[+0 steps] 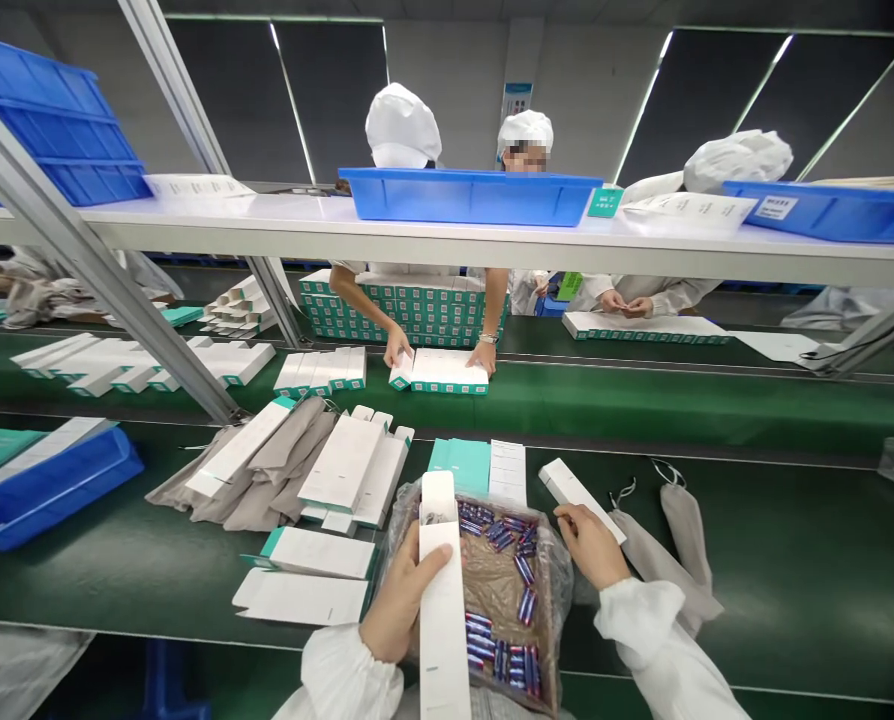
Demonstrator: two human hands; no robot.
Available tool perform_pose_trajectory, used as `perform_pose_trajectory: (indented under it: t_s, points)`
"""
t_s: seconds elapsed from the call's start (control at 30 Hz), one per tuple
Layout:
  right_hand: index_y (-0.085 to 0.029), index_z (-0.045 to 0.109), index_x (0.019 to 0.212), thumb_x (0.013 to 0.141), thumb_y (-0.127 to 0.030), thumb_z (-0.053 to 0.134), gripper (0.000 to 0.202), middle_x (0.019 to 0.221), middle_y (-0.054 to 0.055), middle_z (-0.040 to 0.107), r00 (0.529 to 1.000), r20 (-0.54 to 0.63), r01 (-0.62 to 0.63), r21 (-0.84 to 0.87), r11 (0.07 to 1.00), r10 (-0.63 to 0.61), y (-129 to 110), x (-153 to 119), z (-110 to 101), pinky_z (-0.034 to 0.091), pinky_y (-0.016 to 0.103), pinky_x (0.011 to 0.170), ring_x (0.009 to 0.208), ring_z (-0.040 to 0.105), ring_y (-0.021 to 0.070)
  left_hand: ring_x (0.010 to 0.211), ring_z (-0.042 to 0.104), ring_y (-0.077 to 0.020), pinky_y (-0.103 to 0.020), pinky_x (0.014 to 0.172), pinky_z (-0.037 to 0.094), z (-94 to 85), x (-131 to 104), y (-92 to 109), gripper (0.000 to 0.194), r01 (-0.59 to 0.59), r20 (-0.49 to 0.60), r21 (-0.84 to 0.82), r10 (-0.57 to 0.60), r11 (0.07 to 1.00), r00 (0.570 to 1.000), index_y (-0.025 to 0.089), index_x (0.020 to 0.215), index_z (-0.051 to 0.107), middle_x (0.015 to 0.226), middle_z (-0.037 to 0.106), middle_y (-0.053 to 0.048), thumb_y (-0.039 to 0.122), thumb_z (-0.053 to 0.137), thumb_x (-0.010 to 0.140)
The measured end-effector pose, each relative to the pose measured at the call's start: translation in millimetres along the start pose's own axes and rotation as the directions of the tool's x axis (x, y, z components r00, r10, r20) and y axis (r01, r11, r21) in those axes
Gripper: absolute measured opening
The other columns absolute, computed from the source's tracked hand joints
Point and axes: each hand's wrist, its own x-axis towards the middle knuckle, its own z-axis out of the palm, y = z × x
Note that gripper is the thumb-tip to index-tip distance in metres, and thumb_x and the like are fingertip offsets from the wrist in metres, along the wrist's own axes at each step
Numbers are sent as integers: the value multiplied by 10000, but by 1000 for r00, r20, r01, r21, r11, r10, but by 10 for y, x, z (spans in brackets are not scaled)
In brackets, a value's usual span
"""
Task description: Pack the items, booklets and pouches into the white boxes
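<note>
My left hand [402,600] is wrapped round a long white box [443,610], held upright over the battery carton. Its top flap stands up, and something greyish shows inside the mouth. At the right, my right hand [593,545] has its bent fingers on the near edge of another narrow white box [578,495] on the green surface. Beneath the left hand's box is a plastic-lined carton [556,600] with several blue-and-red batteries [523,570] in it. Two grey cloth pouches [668,560] with drawstrings lie right of my right hand.
White boxes [346,460], open cartons [312,555] and grey pouches [286,465] lie left. Teal sheets [460,465] sit behind the carton. A blue tray [57,495] is far left. A shelf [282,215] crosses overhead; beyond it, co-workers' hands [398,345] handle boxes on the green belt.
</note>
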Motion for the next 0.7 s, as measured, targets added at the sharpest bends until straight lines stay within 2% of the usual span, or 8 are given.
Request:
perform_pose_trajectory:
  t_s: [0.13, 0.3, 0.37, 0.43, 0.5, 0.57, 0.7]
  points:
    - [-205, 662, 854, 866, -352, 387, 311, 843, 63, 670, 999, 19, 46, 13, 999, -47, 15, 16, -18, 464, 330, 739, 730, 616, 202, 867, 639, -238, -367, 723, 527, 23, 19, 9, 468, -24, 32, 55, 23, 998, 999, 238, 1074, 512, 960, 660, -52, 458, 690, 700]
    - [-204, 690, 877, 834, -360, 530, 228, 918, 65, 680, 981, 105, 164, 16, 986, -165, -132, -42, 43, 445, 340, 835, 909, 600, 226, 904, 621, -232, -350, 777, 503, 44, 37, 14, 471, -146, 54, 176, 138, 974, 989, 218, 1058, 488, 969, 645, -45, 462, 690, 710]
    - [-223, 693, 902, 817, -331, 572, 183, 992, 68, 674, 953, 161, 271, -76, 960, -256, -219, -129, 131, 414, 377, 868, 992, 567, 249, 926, 610, -234, -347, 801, 490, 48, 34, 23, 453, -178, 63, 221, 168, 959, 984, 211, 1049, 488, 978, 643, -47, 465, 673, 724]
    - [-230, 683, 968, 808, -269, 584, 193, 1043, 84, 672, 921, 258, 356, -244, 902, -293, -307, -226, 253, 397, 411, 860, 1037, 548, 278, 942, 595, -229, -343, 824, 474, 56, 19, 43, 418, -204, 91, 260, 186, 944, 978, 207, 1050, 487, 979, 639, -45, 455, 644, 753]
    - [-192, 663, 1047, 820, -175, 532, 263, 1017, 133, 686, 920, 314, 349, -392, 851, -233, -380, -297, 387, 395, 440, 836, 1029, 562, 309, 950, 583, -225, -339, 840, 460, 69, -4, 66, 392, -232, 121, 291, 205, 928, 971, 203, 1059, 484, 980, 631, -42, 434, 623, 774]
    - [-133, 658, 1067, 835, -88, 434, 326, 936, 184, 701, 940, 304, 287, -462, 839, -154, -434, -315, 505, 399, 465, 818, 970, 595, 328, 960, 574, -226, -337, 846, 451, 84, -30, 85, 392, -258, 143, 308, 224, 916, 964, 200, 1074, 480, 994, 622, -44, 412, 622, 777]
    - [-115, 688, 1001, 820, -26, 380, 368, 799, 171, 723, 954, 278, 231, -436, 870, -113, -494, -231, 625, 329, 505, 959, 863, 650, 300, 974, 569, -228, -337, 864, 438, 98, -70, 98, 388, -301, 181, 326, 253, 897, 950, 195, 1090, 476, 1030, 619, -50, 381, 624, 782]
